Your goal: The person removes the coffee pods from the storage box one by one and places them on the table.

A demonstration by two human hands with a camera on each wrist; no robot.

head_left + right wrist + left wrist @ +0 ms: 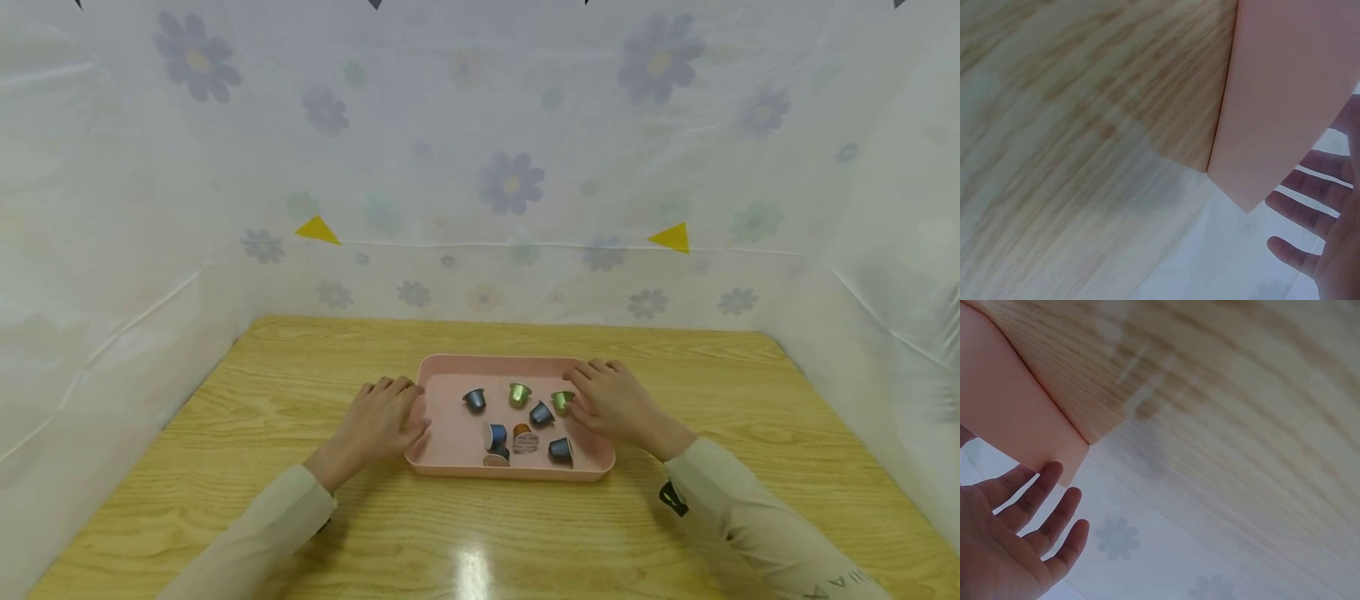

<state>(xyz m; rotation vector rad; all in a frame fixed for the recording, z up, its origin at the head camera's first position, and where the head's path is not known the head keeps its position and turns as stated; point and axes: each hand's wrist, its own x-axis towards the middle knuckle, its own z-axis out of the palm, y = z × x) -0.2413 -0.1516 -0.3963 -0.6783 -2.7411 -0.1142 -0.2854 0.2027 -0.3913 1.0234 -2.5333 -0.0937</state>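
A shallow pink tray (450, 429) lies on the table with several coffee capsules in it. Two are green, one (519, 395) near the far wall and another (562, 402) beside my right hand. Dark blue-grey capsules (475, 400) lie scattered about, and a blue capsule (494, 435) sits near an orange one (521, 431) and a printed lid (526, 443). My left hand (382, 419) rests at the left rim, thumb over the inside; its relaxed fingers (1054, 472) touch the outer wall. At the right rim my right hand (615, 402) lies with spread, fairly straight fingers (1300, 212).
The tray stands on a wood-grain table (337, 533). White flower-patterned sheeting (420, 167) encloses the back and both sides. Two yellow triangles (318, 230) mark the back sheet. A black clip-like piece (672, 498) hangs by the right sleeve.
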